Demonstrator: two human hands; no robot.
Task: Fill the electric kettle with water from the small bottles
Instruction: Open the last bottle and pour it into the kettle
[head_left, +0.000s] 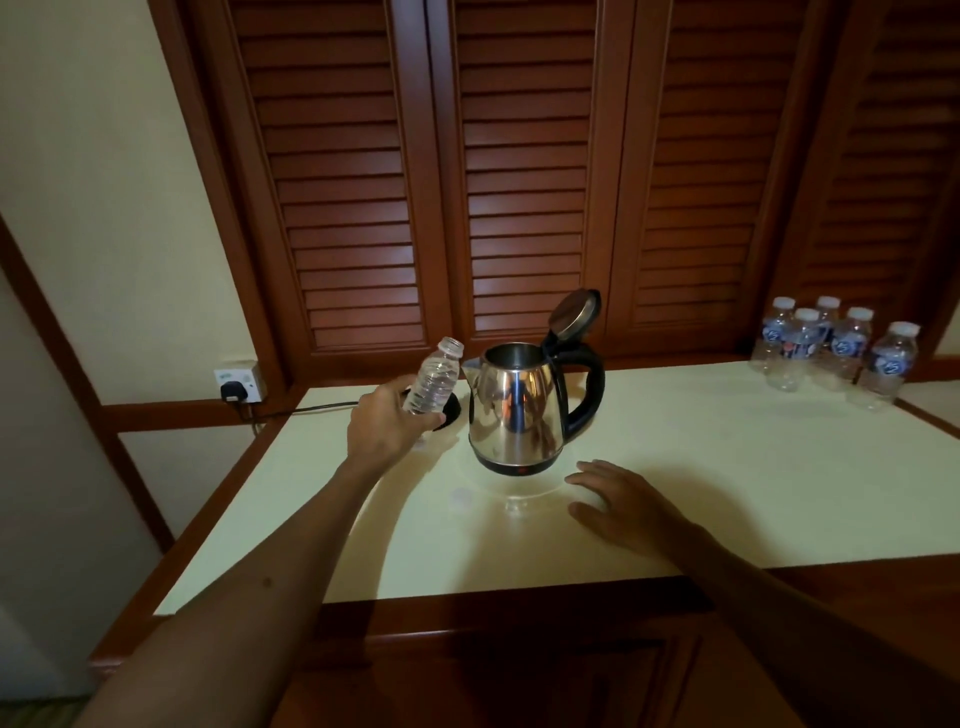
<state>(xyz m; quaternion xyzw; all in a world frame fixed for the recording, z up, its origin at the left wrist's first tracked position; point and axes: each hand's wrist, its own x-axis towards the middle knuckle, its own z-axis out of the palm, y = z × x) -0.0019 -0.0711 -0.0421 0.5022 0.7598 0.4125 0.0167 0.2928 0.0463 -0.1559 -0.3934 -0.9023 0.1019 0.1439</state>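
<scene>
Nearest the camera, the right hand (618, 501) lies flat and open on the table (753, 467), holding nothing, with the kettle (519, 405) just beyond its fingertips, lid (574, 313) tipped back. The left hand (392, 423) is wrapped around the base of an uncapped bottle (434, 376), neck tilted toward the kettle's mouth to its right. The bottle looks nearly empty, so this pour seems about finished. Next calls for setting it aside and fetching one of the capped bottles (836, 348), well off beyond the right hand.

We are looking from head height, forward and down, close over the table (727, 467), facing the louvred doors (524, 171).
</scene>
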